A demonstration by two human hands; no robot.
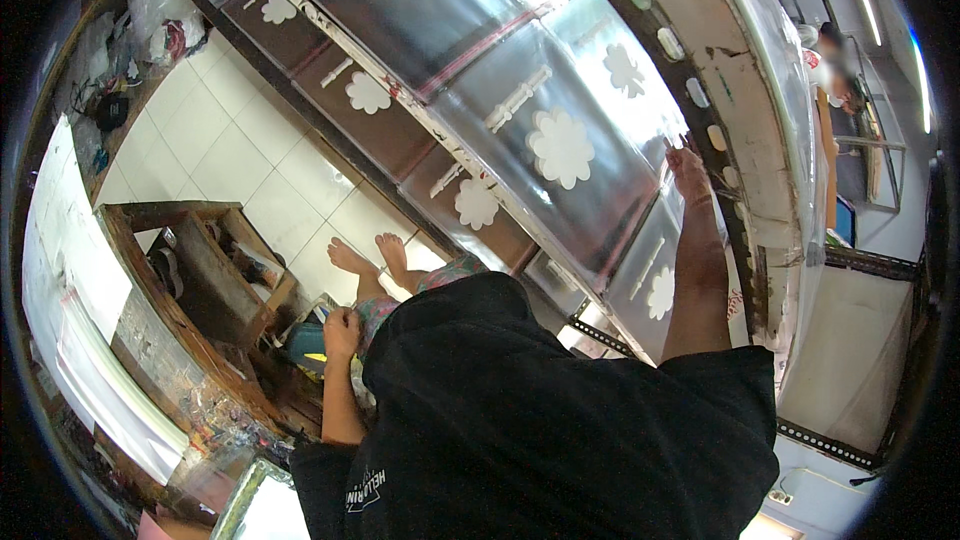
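Right hand (688,175) at the right edge of the shiny flower sheet (500,105), fingers bent, grip hard to tell. Sheet just left of it, long from far left to near right. Left hand (342,332) farther off, curled, hold unclear.

We see a smooth, glossy sheet (470,98), probably plastic under that glare, with matt flower shapes (561,148); at left, a rough wooden stand (175,322) and shiny floor tiles (280,180); near, a matt cloth shirt (560,410).
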